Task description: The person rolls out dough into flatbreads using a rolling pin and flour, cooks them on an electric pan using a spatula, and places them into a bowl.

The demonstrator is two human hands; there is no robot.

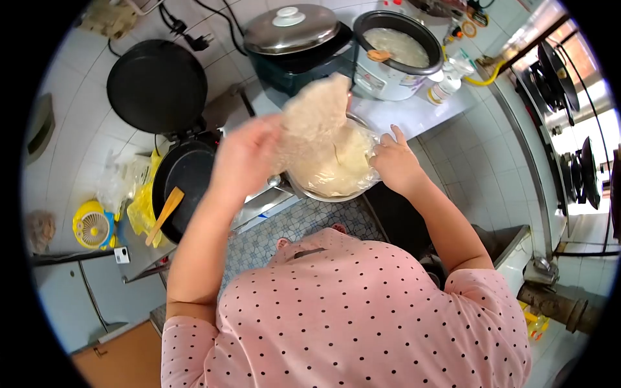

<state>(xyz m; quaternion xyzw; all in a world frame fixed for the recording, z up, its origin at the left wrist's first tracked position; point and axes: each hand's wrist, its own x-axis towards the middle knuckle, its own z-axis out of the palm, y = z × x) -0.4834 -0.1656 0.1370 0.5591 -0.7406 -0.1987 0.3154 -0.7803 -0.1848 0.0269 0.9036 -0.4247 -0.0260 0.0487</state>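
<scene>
A flat, pale flatbread (317,110) is raised above a round metal bowl (333,198), blurred by motion. My left hand (249,152) is closed on its left edge. Inside the bowl, a clear plastic bag (320,181) surrounds more pale, flat pieces (346,155). At the bowl's right rim, my right hand (394,158) has its fingers bent against the bag's edge, with one finger pointing up. The flatbread hides part of the bowl's far rim.
An open black electric pan (187,174) with a wooden spatula (167,210) lies left. Behind the bowl stand a lidded cooker (291,35) and an open rice cooker (388,77) holding pale liquid. A white bottle (443,89) stands right. A yellow fan (94,225) sits far left.
</scene>
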